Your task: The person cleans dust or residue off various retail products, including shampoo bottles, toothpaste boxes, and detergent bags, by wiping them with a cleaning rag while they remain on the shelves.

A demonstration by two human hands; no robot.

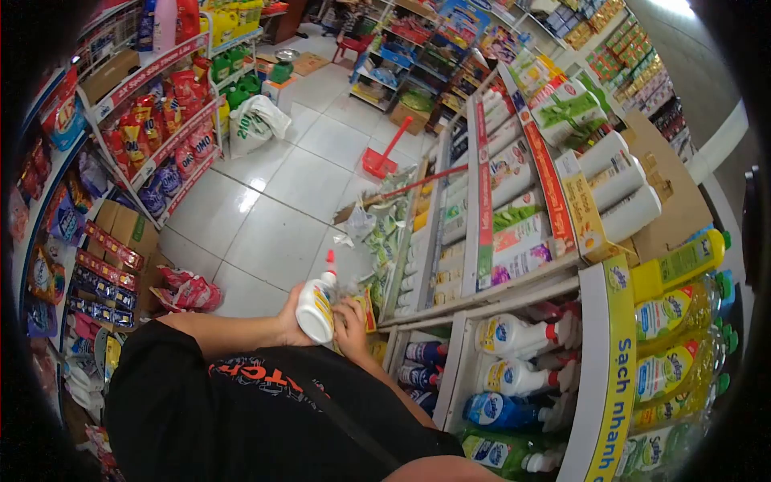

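My left hand (294, 321) is wrapped around a white spray bottle (316, 316) with a red nozzle and a yellowish label. The bottle is tilted, its base toward me and its nozzle pointing away. Close beside the bottle's right side is my right hand (350, 328), its fingers curled. What those fingers hold, if anything, cannot be made out. Similar white spray bottles (507, 335) lie in a shelf compartment to my right, next to a blue bottle (491, 409) and a green bottle (490, 450).
Shelves of yellow dish soap bottles (668, 369) and paper rolls (614, 189) line the right. Detergent packs (140, 132) fill the left rack. A red dustpan (379, 163), a broom (418, 183) and a white sack (255, 124) occupy the tiled floor (265, 213).
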